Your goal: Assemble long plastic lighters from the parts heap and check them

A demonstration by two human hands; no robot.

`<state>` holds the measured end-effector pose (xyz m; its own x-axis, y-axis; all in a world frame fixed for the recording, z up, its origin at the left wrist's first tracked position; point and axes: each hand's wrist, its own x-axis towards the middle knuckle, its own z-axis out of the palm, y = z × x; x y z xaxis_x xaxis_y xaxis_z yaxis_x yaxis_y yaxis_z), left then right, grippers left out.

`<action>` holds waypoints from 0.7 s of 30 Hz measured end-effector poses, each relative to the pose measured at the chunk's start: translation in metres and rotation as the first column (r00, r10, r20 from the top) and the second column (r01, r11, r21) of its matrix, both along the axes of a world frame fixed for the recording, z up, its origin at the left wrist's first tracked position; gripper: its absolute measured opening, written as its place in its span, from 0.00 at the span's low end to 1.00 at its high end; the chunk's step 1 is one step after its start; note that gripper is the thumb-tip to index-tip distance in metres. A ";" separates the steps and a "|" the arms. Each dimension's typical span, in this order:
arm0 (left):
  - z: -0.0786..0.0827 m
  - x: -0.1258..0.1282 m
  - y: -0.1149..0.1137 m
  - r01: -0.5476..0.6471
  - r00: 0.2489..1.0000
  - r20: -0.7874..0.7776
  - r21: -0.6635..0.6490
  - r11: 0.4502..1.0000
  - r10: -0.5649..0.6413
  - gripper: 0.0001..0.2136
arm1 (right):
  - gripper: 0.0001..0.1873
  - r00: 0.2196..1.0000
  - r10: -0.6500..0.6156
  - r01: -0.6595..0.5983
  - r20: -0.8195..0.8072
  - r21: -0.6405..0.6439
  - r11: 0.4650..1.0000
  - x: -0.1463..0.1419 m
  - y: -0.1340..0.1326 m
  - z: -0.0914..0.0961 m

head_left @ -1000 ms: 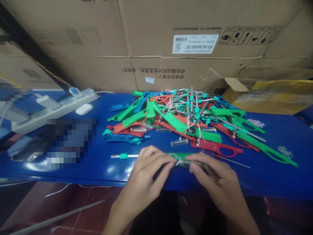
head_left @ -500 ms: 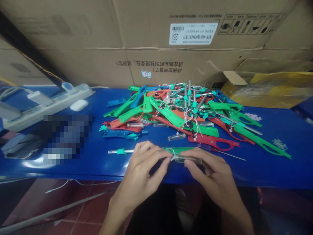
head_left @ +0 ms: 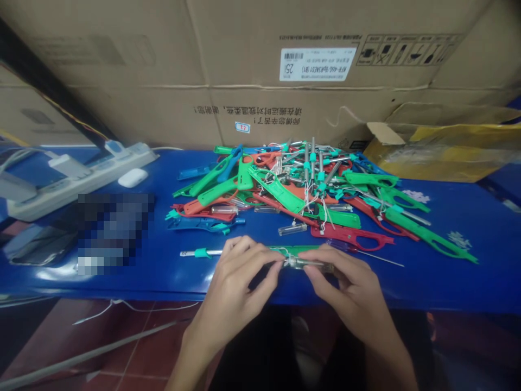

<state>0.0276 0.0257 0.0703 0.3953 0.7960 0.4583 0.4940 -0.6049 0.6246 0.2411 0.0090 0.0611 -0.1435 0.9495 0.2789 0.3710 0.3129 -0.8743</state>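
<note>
My right hand grips a clear lighter fuel tank between thumb and fingers, its valve end turned left. At that end, the thumb and fingertips of my left hand pinch a small white part; its exact shape is hidden by the fingertips. Just behind both hands lies a green lighter shell, partly covered by my fingers. A metal lighter tube with a teal collar sticks out to the left, behind my left hand. Thin white wires show between the hands.
Behind my hands is a heap of green, red and blue lighter shells, tubes and clear tanks. A screwdriver lies right. Small white pieces sit farther right. A power strip, white case and cardboard box flank the heap.
Both hands keep nearly the same place and hold. The tank in my right hand has shifted slightly left and tilted a little. The whole view has moved slightly.
</note>
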 end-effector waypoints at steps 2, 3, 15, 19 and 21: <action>-0.001 0.000 0.000 -0.004 1.000 -0.008 0.012 1.000 0.004 0.06 | 0.07 1.000 0.002 -0.002 0.013 0.004 1.000 -0.001 0.000 0.000; -0.001 0.000 0.001 -0.005 1.000 -0.014 0.019 1.000 0.005 0.06 | 0.07 1.000 0.001 -0.001 0.023 0.008 1.000 -0.002 0.000 0.001; -0.006 -0.001 0.002 -0.001 0.998 -0.060 0.074 0.997 0.006 0.06 | 0.10 0.995 0.024 -0.023 0.096 -0.015 1.000 -0.004 0.000 0.002; -0.009 -0.001 0.003 0.023 0.997 -0.076 0.104 0.994 -0.015 0.06 | 0.08 0.991 0.018 -0.016 0.130 -0.016 1.000 -0.005 0.000 0.002; -0.010 -0.001 0.003 0.036 0.997 -0.075 0.107 0.994 -0.028 0.05 | 0.07 0.990 0.017 -0.015 0.139 -0.015 1.000 -0.004 0.000 0.001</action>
<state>0.0268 0.0288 0.0601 0.4552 0.7298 0.5100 0.5156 -0.6831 0.5173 0.2367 0.0088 0.0617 -0.1952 0.9505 0.2419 0.4841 0.3078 -0.8191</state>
